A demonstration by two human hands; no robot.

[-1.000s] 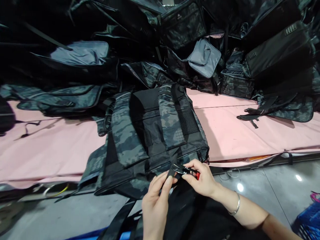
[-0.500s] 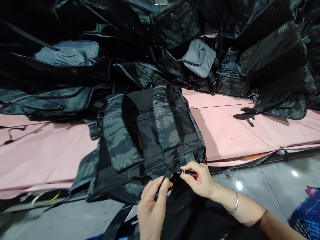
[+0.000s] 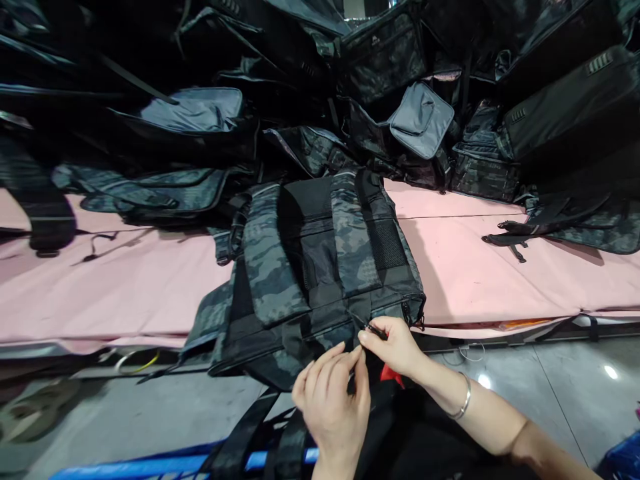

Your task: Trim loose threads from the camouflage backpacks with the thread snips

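Note:
A camouflage backpack point(image 3: 275, 267) lies with its shoulder straps up, its near end toward me. My right hand point(image 3: 397, 350) grips small dark thread snips point(image 3: 376, 330); a red part point(image 3: 391, 375), apparently their handle, shows under the palm. The blade tip points up and left, at a black webbing strap point(image 3: 358, 323) on the backpack's near edge. Close beside it, my left hand point(image 3: 334, 393) pinches the lower end of that strap between thumb and fingers. What exactly lies between those fingertips is mostly hidden.
Many dark and camouflage bags point(image 3: 165, 190) are piled at the back of the pink-covered table point(image 3: 465, 280). Grey inner linings point(image 3: 423, 120) show on some. A blue bar point(image 3: 150, 465) with black straps over it runs below, above the grey floor point(image 3: 560, 373).
The view has swung left, so the backpack appears farther right. My left hand has turned and its fingers have come closer to the right hand. The snips have tilted more upright.

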